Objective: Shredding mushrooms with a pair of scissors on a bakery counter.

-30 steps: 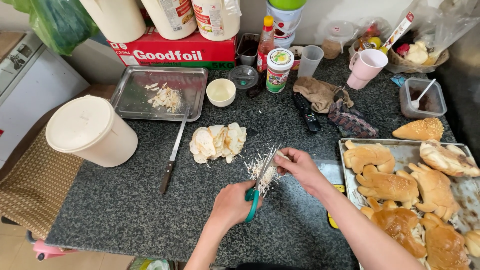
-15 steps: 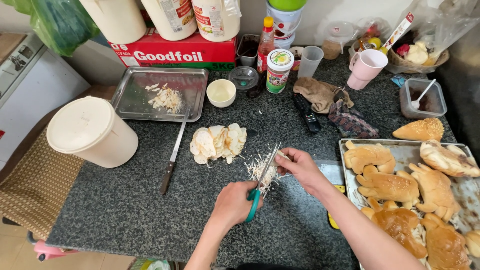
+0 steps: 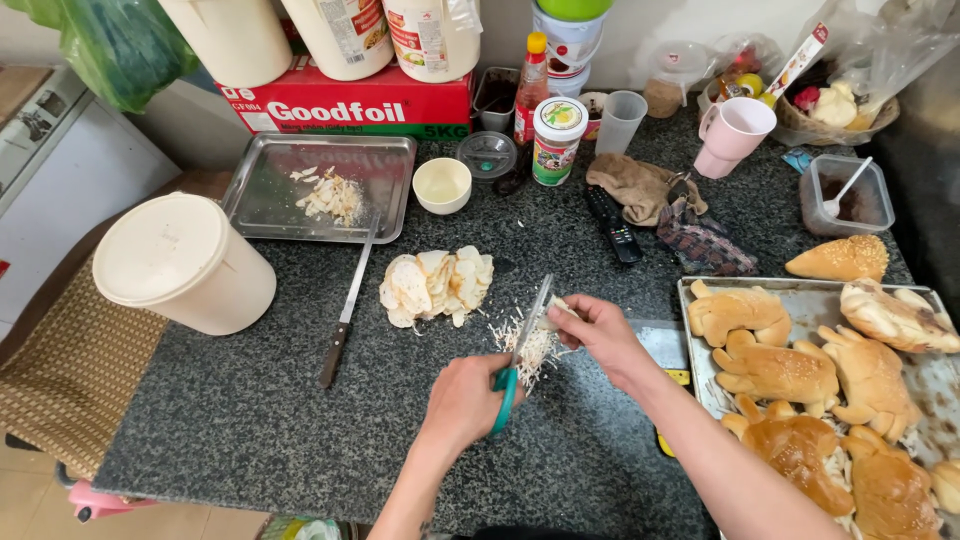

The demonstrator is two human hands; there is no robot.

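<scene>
My left hand (image 3: 462, 402) grips green-handled scissors (image 3: 518, 350), blades pointing up toward a pale slice pinched in my right hand (image 3: 597, 334). Below the blades lies a small heap of thin white shreds (image 3: 524, 345) on the dark granite counter (image 3: 250, 400). A fanned pile of pale round slices (image 3: 436, 284) sits just left of the shreds. Both hands work close together at the counter's middle.
A long knife (image 3: 345, 312) lies left of the slices. A metal tray (image 3: 262, 190) with a few pale pieces is behind it, beside a white lidded bucket (image 3: 180, 262). A baking tray (image 3: 925, 380) of shaped golden buns fills the right. A small bowl (image 3: 442, 184), bottles, cups and a remote crowd the back.
The scissors' blades have shifted slightly as they cut at the slice, and my right hand has adjusted its pinch. Everything else is unchanged.
</scene>
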